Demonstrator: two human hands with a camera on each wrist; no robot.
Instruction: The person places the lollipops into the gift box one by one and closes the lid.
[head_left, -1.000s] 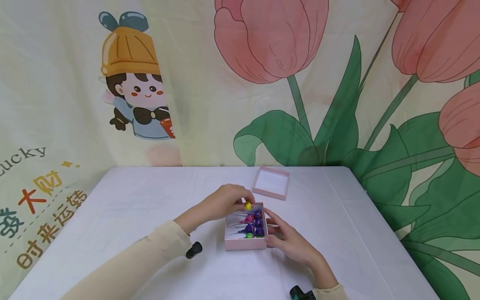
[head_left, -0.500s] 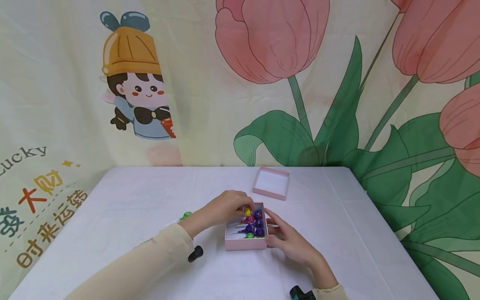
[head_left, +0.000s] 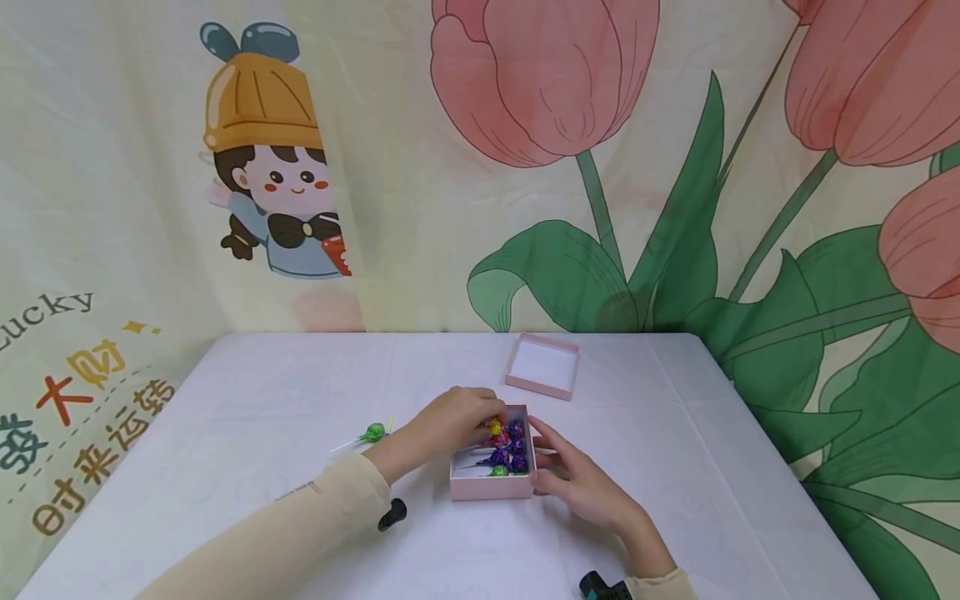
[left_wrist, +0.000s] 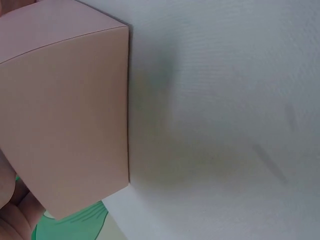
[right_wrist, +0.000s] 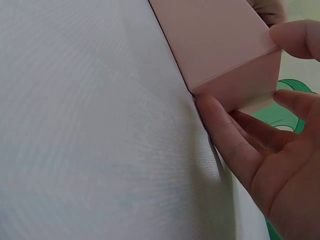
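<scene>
A white-covered worktop (head_left: 300,500) carries everything here, with a printed tulip backdrop (head_left: 675,167) hanging behind it. Toward the far edge lies a pink lid (head_left: 542,367), open side up, well apart from the hands. Nearer the person sits the pink box (head_left: 491,487), open and holding several wrapped lollipops laid with their heads toward the right wall and their sticks running leftward across the box. The left hand (head_left: 450,421) reaches in from the box's left side, over its far left corner, and its fingers (head_left: 480,408) are curled down around the yellow lollipop (head_left: 495,427) at the far end of the row, pinching it; the lolly sits directly under those fingertips, inside the box. The left wrist view shows only the box's outer wall (left_wrist: 65,115) close up. The right hand (head_left: 577,483) lies against the box's right side, fingers (right_wrist: 225,145) spread and fairly straight, the thumb on the upper edge and the others along the base of the wall, steadying rather than gripping it. A green lollipop (head_left: 371,432) lies alone on the worktop to the left of the left hand, near it, its stick pointing left.
</scene>
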